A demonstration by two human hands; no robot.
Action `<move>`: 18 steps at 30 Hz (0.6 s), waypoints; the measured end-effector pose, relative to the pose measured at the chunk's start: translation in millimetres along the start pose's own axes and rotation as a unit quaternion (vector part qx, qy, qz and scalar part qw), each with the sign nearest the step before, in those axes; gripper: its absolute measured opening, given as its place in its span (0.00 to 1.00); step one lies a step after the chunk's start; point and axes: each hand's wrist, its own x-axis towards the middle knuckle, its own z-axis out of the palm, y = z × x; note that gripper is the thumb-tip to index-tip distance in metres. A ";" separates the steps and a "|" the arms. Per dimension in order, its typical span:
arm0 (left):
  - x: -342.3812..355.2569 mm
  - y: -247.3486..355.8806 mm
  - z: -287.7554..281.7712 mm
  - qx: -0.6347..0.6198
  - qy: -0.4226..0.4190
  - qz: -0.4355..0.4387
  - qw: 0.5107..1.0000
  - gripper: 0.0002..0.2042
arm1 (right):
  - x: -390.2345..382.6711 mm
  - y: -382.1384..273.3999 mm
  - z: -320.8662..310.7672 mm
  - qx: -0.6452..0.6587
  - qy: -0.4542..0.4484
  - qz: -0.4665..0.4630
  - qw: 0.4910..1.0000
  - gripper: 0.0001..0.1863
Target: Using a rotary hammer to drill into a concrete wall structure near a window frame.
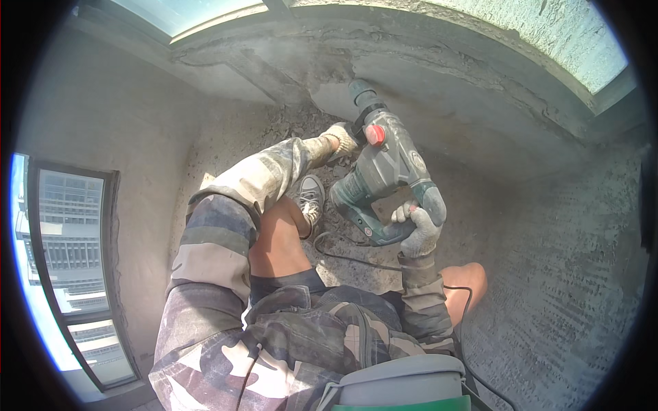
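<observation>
A dusty green and grey rotary hammer (394, 161) with a red knob on its side is held between my hands, its nose tilted up and away toward the wall under the window. In a knitted glove, my left hand (343, 140) is closed at the side handle near the front collar; the tool body partly hides its fingers. My right hand (420, 231), gloved too, wraps round the rear grip. The collar (362, 93) points at a rough, broken patch of wall (336, 68). Whether a bit touches the wall cannot be made out.
Rubble (298, 122) lies along the wall's foot, near my shoe (312, 198). A black power cord (356, 259) runs from the tool past my right knee. Windows (75, 240) stand at the left and above the wall ahead. A rough grey wall (562, 274) closes the right side.
</observation>
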 end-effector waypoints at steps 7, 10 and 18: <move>-32.2 11.6 -4.9 -0.068 0.033 -0.013 0.997 0.21 | -18.6 -3.7 14.2 -0.039 0.007 0.029 0.999 0.03; -39.2 18.5 -8.9 -0.070 0.050 0.000 0.996 0.19 | -30.9 -4.6 16.8 -0.055 0.003 0.010 0.998 0.05; -73.2 42.5 -15.7 -0.253 0.054 -0.062 0.964 0.14 | -57.7 -12.2 18.4 -0.097 -0.027 0.002 0.995 0.06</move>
